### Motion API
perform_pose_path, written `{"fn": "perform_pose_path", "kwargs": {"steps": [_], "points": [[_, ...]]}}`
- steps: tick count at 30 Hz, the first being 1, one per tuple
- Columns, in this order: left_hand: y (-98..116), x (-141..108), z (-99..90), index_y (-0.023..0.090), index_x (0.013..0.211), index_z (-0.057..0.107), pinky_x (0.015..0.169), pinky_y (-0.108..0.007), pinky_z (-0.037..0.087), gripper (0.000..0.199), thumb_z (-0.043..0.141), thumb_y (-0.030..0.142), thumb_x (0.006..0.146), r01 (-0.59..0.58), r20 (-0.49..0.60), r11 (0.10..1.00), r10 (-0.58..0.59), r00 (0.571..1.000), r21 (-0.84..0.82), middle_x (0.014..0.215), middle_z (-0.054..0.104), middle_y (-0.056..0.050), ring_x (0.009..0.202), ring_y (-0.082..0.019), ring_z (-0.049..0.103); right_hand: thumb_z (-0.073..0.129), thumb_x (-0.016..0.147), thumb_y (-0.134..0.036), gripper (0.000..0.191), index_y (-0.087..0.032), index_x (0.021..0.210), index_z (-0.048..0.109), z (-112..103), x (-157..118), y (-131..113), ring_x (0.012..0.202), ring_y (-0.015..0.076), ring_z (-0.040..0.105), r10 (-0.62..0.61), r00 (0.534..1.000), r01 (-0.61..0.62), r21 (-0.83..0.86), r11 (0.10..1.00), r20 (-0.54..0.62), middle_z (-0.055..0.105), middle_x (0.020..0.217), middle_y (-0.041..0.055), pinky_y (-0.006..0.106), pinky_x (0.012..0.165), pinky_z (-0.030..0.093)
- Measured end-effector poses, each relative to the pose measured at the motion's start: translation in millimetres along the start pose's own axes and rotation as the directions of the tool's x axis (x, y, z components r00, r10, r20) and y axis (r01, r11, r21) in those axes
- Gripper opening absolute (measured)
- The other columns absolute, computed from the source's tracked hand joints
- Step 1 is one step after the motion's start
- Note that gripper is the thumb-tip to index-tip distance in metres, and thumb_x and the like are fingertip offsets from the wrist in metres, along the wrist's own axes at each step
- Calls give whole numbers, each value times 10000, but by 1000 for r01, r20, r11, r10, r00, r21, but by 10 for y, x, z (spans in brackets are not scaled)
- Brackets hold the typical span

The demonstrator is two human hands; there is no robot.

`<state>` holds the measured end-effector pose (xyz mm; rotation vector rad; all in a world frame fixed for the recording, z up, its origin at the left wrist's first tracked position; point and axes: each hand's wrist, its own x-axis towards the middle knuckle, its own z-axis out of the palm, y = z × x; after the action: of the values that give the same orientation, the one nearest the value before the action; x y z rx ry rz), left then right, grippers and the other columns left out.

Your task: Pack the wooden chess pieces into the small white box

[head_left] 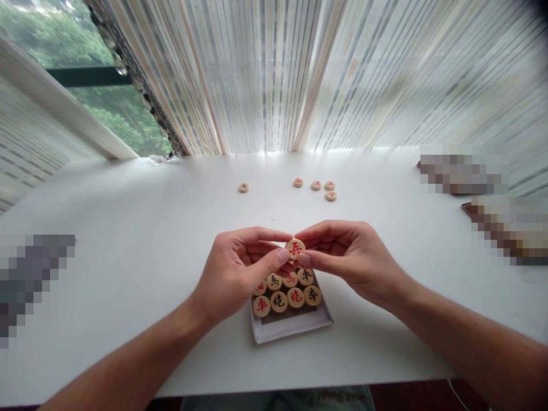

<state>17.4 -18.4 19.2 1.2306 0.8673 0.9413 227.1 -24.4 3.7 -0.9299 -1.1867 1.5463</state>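
A round wooden chess piece with a red character (295, 249) is held upright between both hands, its face toward me. My left hand (244, 265) pinches it from the left with thumb and fingers. From the right, the thumb and fingertips of my right hand (349, 251) grip the same piece. Below them lies a shallow white box (295, 327) with several round pieces in rows, some with red characters, others with black, such as the black-marked piece (312, 295) at its right. The hands cover the box's far part.
Toward the back of the white table (128, 240) lie a black-marked piece (244, 187) and several red-marked pieces (315, 185). Blurred-out objects sit at the left edge (34, 285) and at the right (458, 174). A striped curtain (265, 74) hangs behind.
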Motion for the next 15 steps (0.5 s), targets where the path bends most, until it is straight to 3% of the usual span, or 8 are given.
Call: {"fn": "perform_pose_path", "kwargs": {"steps": [11, 15], "points": [[-54, 2, 17, 154, 989, 854, 762, -218, 700, 296, 975, 114, 721, -19, -21, 999, 18, 1000, -49, 889, 877, -60, 813, -197, 850, 1046, 651, -251, 313, -219, 920, 889, 2, -4, 5, 799, 186, 807, -61, 998, 61, 29, 998, 27, 851, 866, 58, 276, 778, 689], [-64, 11, 4, 169, 968, 879, 803, -226, 706, 288, 971, 79, 710, -56, -42, 998, 55, 998, -29, 949, 882, -54, 865, -205, 853, 1040, 662, -256, 290, -220, 906, 887, -8, 0, 14, 794, 191, 798, -99, 995, 99, 23, 995, 23, 841, 869, 56, 293, 766, 691]]}}
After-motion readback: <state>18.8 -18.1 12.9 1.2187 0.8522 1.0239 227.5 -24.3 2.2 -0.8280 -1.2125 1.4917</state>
